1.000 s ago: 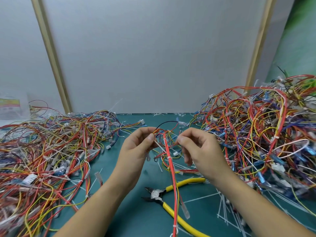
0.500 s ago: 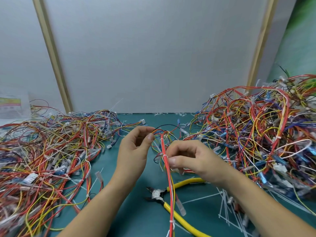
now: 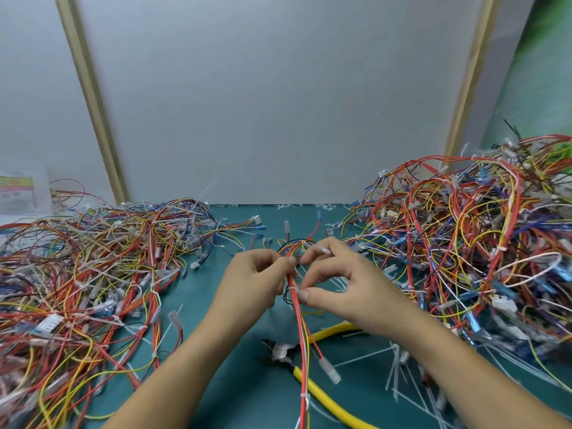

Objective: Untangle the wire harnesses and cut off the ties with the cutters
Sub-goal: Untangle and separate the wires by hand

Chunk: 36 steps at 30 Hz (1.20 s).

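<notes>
A wire harness (image 3: 301, 329) of red, yellow and white wires runs from between my hands down toward me, bound by white ties. My left hand (image 3: 253, 283) pinches its upper part between thumb and fingers. My right hand (image 3: 337, 280) pinches the bundle a little lower, at a white tie (image 3: 293, 288), with its index finger raised near the looped wire ends. The cutters (image 3: 312, 366), with yellow handles, lie on the green mat (image 3: 235, 382) below my hands, partly under the harness.
A big tangled pile of harnesses (image 3: 470, 252) rises on the right. A flatter spread of wires (image 3: 93, 274) covers the left. Several cut white ties (image 3: 399, 373) lie on the mat near my right forearm. A grey wall (image 3: 278, 103) closes the back.
My right hand has shifted along the harness and now pinches at the tie below my left hand's grip. My left hand has stayed on the upper part.
</notes>
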### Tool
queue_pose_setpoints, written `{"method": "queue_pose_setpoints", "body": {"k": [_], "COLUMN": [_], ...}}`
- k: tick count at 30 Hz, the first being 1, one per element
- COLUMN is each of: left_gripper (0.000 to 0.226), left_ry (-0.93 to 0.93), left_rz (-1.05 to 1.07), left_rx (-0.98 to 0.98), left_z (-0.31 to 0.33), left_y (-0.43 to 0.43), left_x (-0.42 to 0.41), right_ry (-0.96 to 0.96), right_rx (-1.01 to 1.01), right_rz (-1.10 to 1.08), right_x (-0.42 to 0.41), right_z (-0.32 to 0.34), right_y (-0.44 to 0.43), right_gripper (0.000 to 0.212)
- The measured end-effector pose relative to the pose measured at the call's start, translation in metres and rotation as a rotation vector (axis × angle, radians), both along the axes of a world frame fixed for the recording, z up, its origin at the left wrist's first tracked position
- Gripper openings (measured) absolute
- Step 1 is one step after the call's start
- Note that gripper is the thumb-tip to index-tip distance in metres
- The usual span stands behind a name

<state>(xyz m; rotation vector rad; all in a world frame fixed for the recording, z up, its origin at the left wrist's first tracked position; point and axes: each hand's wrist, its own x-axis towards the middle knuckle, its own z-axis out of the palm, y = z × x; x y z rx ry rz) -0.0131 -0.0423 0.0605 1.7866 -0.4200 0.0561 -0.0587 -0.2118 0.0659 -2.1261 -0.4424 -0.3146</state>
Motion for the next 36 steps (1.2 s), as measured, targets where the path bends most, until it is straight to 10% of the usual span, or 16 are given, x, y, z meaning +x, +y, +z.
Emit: {"method": "queue_pose_setpoints", "body": {"k": [10,36], "left_gripper": [0.028,0.036], "left_ry": [0.384,0.348], "left_rz": [-0.142,-0.121], "left_rx": [-0.115,-0.146], "left_z": [-0.006,-0.012], "left_y": [0.001,0.001], "left_x": [0.006,0.011], "right_ry": [0.092,-0.023], "right_rx": [-0.093,0.067], "right_rz": [0.150,0.054], "right_x": [-0.004,-0.002], "right_z": [-0.002,-0.021], "right_y": [0.005,0.023], "right_gripper": [0.013,0.032]}}
